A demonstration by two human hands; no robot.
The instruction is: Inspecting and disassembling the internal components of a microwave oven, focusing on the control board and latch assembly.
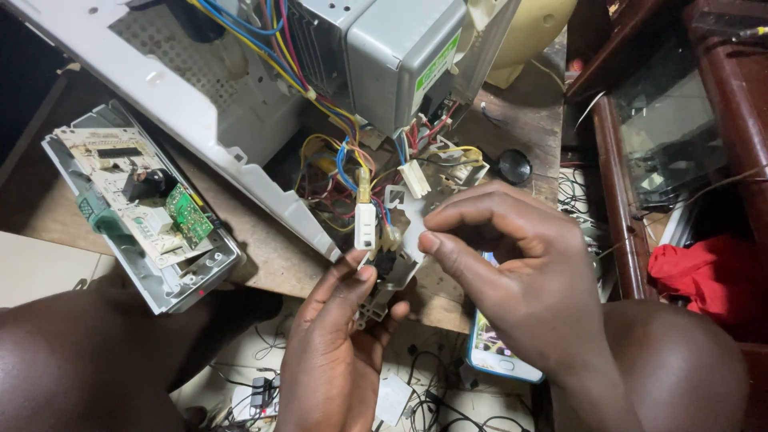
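Note:
My left hand (332,352) holds a white plastic bracket with small switches (398,264), which hangs by coloured wires from an opened white appliance chassis (200,96). Its thumb rests just below a white plug connector (365,226) on the wires. My right hand (512,272) is at the bracket's right side with thumb and forefinger pinched together near its upper edge. What the pinched fingers hold, if anything, is hidden. A grey metal box with a green label (392,56) sits in the chassis above the wires.
A control panel with circuit boards (140,204) lies face up at left on the brown wooden table (264,248). A phone (496,352) lies under my right wrist. Red cloth (704,272) and a dark wooden cabinet (720,80) stand at right. Loose cables cover the floor below.

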